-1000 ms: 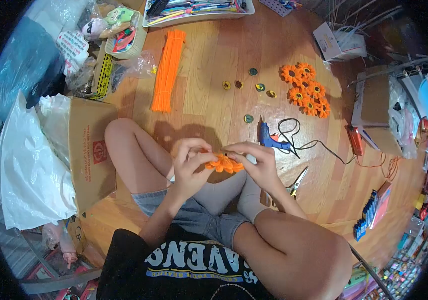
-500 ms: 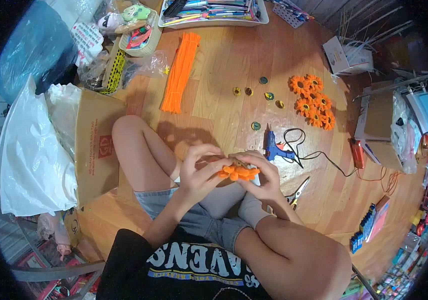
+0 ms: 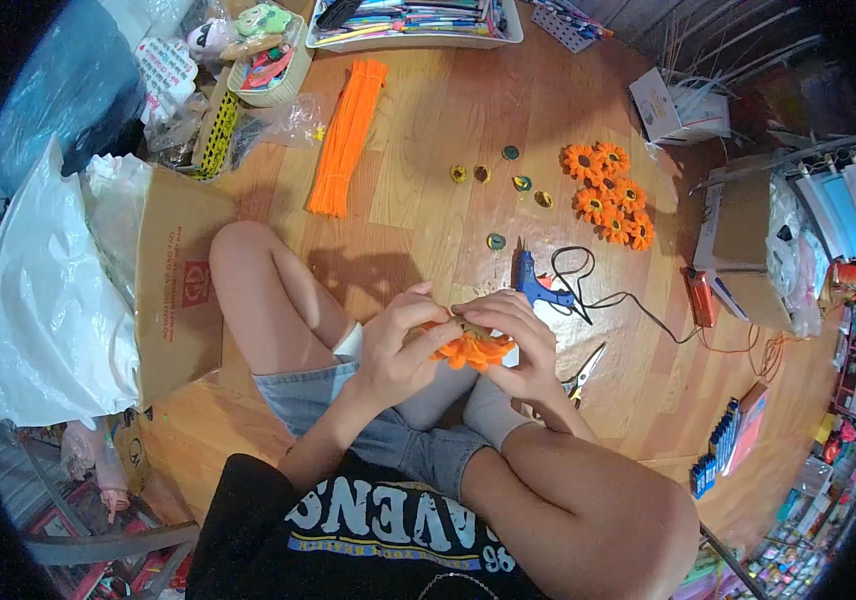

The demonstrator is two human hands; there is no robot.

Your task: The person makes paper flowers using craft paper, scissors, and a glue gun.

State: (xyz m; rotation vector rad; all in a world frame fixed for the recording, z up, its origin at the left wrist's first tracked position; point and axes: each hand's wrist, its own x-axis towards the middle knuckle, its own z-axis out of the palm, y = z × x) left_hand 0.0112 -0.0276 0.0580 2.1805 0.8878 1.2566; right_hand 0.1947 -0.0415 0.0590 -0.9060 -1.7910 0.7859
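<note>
Evidently light and bendy, the orange flower sits above the lap, pinched by both hands: left hand on one edge, right hand over the other. Its fuzzy petals probably crush easily, so gripping near the centre seems safest.

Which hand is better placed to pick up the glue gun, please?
Probably the right hand: the glue gun lies just beyond it, while the left hand sits across the flower, farther away.

Black T-shirt: large white block letters, partly lost in folds, readable as "ENS" and "AVENS"; smaller line beneath illegible. Cardboard box: red square logo and red print, too small to read.
</note>
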